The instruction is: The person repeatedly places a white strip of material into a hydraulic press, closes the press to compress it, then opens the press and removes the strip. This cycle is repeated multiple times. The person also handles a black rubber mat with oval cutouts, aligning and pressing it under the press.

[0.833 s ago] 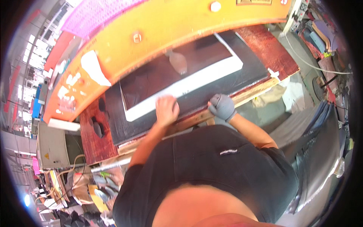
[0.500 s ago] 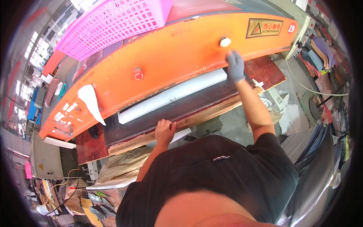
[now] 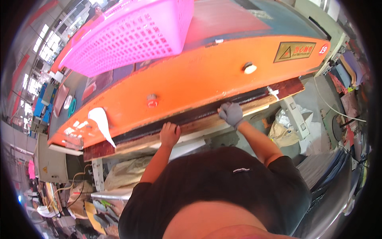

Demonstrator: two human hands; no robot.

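In front of me stands a large orange press machine with a white button and a red button on its face. Below that face, a narrow strip of a wooden board with a black top shows; the rest goes in under the machine. My bare left hand has its fingers curled over the board's front edge. Further right, my right hand, in a grey glove, grips the same edge with bent fingers. Whatever lies deeper on the board is hidden beneath the orange face.
A pink perforated basket sits on top of the machine at the left. White paper hangs on its face. Scissors with teal handles lie at the far left. Stacked dark sheets stand at my right.
My right hand has come down from beside the white button to the board's edge. The board shows less in front of the machine, and the long white block on it is out of sight.
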